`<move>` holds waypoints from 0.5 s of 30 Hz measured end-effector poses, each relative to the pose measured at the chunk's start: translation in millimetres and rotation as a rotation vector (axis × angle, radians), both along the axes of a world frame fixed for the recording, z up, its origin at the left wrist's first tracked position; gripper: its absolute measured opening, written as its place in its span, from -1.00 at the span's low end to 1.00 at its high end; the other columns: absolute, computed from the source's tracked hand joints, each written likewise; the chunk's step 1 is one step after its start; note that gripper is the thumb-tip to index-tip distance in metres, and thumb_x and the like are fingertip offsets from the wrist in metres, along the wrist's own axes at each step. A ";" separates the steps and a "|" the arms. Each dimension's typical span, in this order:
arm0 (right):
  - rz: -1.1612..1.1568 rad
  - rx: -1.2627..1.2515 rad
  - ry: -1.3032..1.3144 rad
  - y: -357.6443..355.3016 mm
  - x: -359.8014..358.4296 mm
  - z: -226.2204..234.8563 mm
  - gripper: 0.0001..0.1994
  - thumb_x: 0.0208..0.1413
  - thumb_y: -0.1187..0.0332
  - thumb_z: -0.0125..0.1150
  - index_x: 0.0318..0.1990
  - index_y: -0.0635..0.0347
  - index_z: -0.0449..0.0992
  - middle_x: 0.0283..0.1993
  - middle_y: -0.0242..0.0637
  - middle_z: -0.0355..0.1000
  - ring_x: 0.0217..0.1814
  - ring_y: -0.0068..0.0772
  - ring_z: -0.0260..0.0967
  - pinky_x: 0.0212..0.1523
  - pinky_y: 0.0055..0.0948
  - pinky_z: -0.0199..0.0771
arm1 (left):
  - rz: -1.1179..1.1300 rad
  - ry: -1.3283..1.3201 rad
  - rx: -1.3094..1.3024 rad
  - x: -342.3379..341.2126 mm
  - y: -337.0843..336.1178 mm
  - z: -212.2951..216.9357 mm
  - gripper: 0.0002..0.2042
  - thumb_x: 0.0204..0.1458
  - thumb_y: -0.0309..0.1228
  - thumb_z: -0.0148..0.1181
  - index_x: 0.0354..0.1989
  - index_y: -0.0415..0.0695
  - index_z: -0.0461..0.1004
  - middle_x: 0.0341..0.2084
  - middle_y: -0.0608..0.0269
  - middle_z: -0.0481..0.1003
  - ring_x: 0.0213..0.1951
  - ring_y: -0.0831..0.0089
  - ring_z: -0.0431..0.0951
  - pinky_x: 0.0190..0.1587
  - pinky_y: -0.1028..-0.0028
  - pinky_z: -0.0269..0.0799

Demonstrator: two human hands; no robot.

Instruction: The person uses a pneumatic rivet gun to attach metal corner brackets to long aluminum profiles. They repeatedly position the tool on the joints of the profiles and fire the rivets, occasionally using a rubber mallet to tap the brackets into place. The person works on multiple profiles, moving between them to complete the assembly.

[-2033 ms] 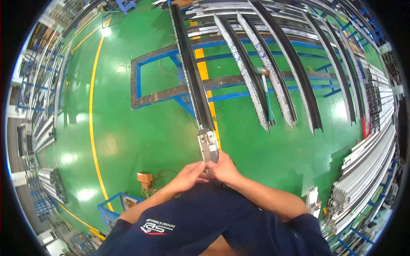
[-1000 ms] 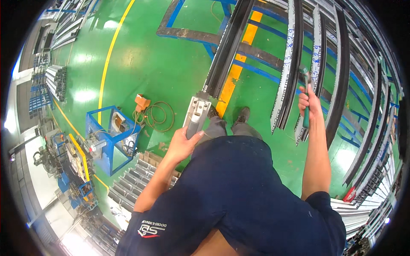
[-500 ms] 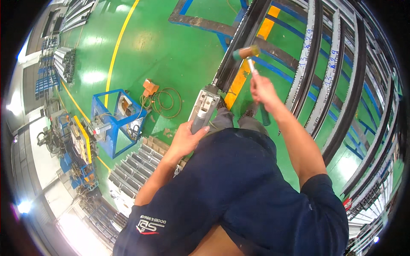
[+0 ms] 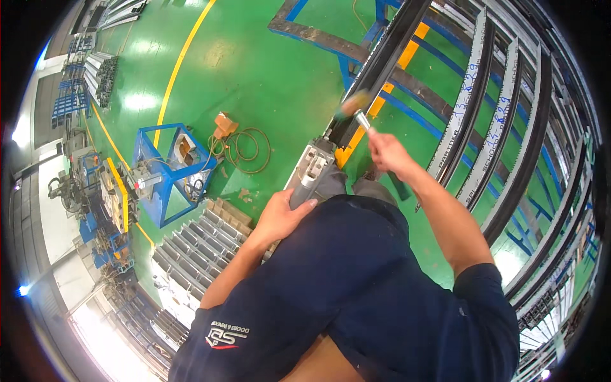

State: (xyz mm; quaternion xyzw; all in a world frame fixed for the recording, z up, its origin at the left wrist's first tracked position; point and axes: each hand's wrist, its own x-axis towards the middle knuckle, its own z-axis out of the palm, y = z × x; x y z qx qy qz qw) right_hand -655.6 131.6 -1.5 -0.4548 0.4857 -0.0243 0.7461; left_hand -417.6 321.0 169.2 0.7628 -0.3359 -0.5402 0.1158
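Note:
My right hand [image 4: 388, 153] is closed round the dark green grip of a mallet [image 4: 363, 119], just right of the profile. Its amber and green head is smeared by motion and lies over the edge of a long black profile [image 4: 380, 71]; whether they touch I cannot tell. My left hand [image 4: 283, 219] is wrapped round the near end of a short grey metal piece [image 4: 310, 167] with cut-outs, held in front of my waist. The far end of this piece meets the near end of the black profile.
Blue trestles [image 4: 318, 43] carry the profiles. On the right, several long black-and-silver profiles [image 4: 461, 124] lie side by side. At left stand a blue frame [image 4: 170, 191], an orange-brown box [image 4: 225, 125] with a coiled hose [image 4: 258, 153], and stacked grey profile pieces [image 4: 200, 251].
The mallet head has swung left and down over the black profile, and my right hand has shifted slightly lower. My left hand keeps its hold on the grey metal piece.

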 end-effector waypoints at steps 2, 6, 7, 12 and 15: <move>-0.347 0.172 -0.131 -2.5 4.4 -4.5 -0.35 0.52 -0.21 -0.14 -0.44 0.17 0.43 -0.56 -0.38 0.30 -0.57 -0.39 0.27 -0.53 -0.24 0.29 | 0.012 0.003 -0.010 -2.2 1.0 2.9 -0.57 0.23 -0.15 0.37 -0.02 -0.36 0.64 -0.35 0.01 0.70 -0.32 0.33 0.70 -0.16 0.27 0.59; 0.189 -0.047 0.024 26.0 5.4 5.1 -0.35 0.52 -0.25 -0.17 -0.50 0.08 0.35 -0.59 -0.44 0.25 -0.63 -0.46 0.17 -0.59 -0.28 0.18 | 0.012 0.007 -0.015 0.3 5.8 -0.2 -0.56 0.23 -0.14 0.37 -0.02 -0.37 0.63 -0.38 0.00 0.69 -0.34 0.32 0.70 -0.18 0.27 0.59; 0.058 0.016 -0.031 22.8 5.7 3.9 -0.35 0.52 -0.24 -0.16 -0.50 0.08 0.35 -0.60 -0.44 0.24 -0.64 -0.47 0.17 -0.59 -0.28 0.18 | -0.006 -0.002 -0.017 3.3 11.5 -4.1 -0.55 0.23 -0.14 0.37 -0.03 -0.37 0.63 -0.39 0.00 0.69 -0.35 0.32 0.69 -0.19 0.26 0.59; -0.162 0.039 -0.062 26.0 5.4 -11.0 -0.38 0.52 -0.20 -0.12 -0.48 0.10 0.36 -0.63 -0.46 0.21 -0.66 -0.47 0.17 -0.62 -0.31 0.19 | 0.028 0.029 -0.084 6.5 23.7 -16.4 -0.53 0.21 -0.10 0.38 -0.03 -0.37 0.63 -0.43 -0.02 0.67 -0.41 0.32 0.67 -0.23 0.25 0.57; 0.165 -0.031 0.072 27.8 0.7 14.4 -0.40 0.52 -0.20 -0.10 -0.49 0.05 0.32 -0.65 -0.48 0.19 -0.67 -0.48 0.14 -0.62 -0.34 0.16 | 0.024 0.000 -0.062 7.0 35.6 -18.3 -0.51 0.20 -0.08 0.39 -0.03 -0.37 0.63 -0.44 -0.03 0.66 -0.42 0.32 0.66 -0.25 0.24 0.56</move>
